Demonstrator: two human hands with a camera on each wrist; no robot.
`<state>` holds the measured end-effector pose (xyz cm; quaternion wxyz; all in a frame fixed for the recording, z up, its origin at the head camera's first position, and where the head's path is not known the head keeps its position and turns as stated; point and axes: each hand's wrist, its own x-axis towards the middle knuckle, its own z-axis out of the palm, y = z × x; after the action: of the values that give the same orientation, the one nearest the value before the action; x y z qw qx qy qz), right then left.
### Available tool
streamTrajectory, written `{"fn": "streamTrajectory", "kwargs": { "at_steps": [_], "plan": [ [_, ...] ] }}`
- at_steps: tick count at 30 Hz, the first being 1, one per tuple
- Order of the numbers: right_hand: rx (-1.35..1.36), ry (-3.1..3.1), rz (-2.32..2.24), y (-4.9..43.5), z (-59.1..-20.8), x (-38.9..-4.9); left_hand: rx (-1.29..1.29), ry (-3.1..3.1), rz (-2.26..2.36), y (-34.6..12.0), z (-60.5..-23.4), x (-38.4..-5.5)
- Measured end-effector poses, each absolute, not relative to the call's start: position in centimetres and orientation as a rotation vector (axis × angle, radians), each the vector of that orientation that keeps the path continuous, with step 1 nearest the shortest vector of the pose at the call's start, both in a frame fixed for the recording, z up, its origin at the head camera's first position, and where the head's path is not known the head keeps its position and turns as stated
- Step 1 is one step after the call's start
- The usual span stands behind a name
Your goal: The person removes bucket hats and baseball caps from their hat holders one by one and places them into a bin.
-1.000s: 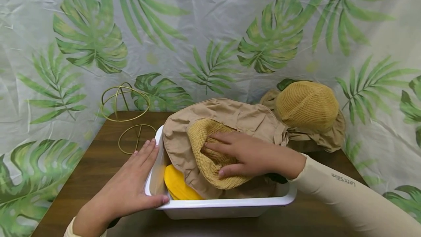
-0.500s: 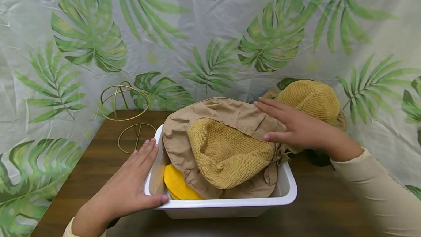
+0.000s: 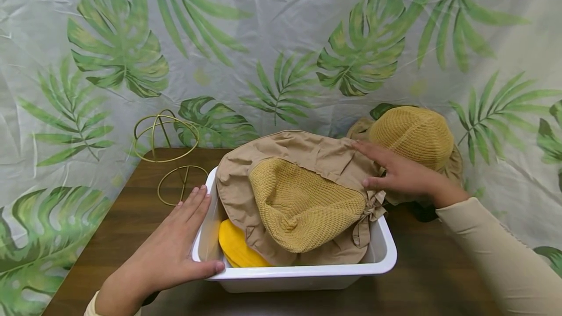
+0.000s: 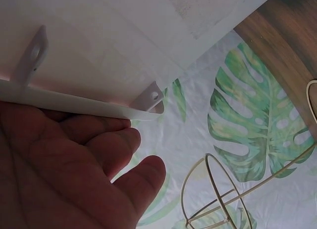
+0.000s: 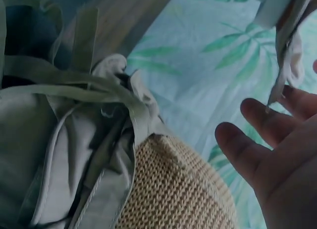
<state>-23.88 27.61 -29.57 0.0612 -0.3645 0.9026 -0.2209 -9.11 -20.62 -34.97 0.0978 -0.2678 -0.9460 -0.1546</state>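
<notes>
Left-wrist view only: pierced tabs (image 4: 29, 63), 2, under the rim of the white tub (image 3: 303, 271), on its outer wall; finger undersides of the left hand (image 3: 169, 245) just beneath. Right-wrist view only: loose tan straps (image 5: 86, 46) and knit weave of the farther hat, close up. Head view only: tub contents from above.

Hands, 2, well apart from each other. Left: fingers extended along the tub's left rim, thumb over the near corner. Right hand (image 3: 404, 174): fingers straight, thumb spread from the index finger, at the right edge of the tan hat's brim; whether it bears any weight cannot be told.

Hats, 2, tan with mustard knit crowns: tan hat (image 3: 307, 204), in the tub, crown sunk inward; farther hat (image 3: 412, 138), behind and right, crown up. Yellow folded cloth, 1 (image 3: 241, 247), in the tub's near-left corner, partly covered. Gold wire frame (image 3: 168, 160), 2 rings visible, far left. Bench, 1 (image 3: 116, 228), dark wood. Leaf-print backdrop, 1 (image 3: 263, 23).
</notes>
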Motion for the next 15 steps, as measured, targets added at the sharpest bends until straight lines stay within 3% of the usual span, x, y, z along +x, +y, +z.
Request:
{"fn": "streamTrajectory", "kwargs": {
  "at_steps": [15],
  "plan": [
    [-1.249, 2.691, -0.648, 24.8, -28.4, -22.2, -0.793, -2.791, -0.468, -20.7, -35.1, -9.1]
  ]
}}
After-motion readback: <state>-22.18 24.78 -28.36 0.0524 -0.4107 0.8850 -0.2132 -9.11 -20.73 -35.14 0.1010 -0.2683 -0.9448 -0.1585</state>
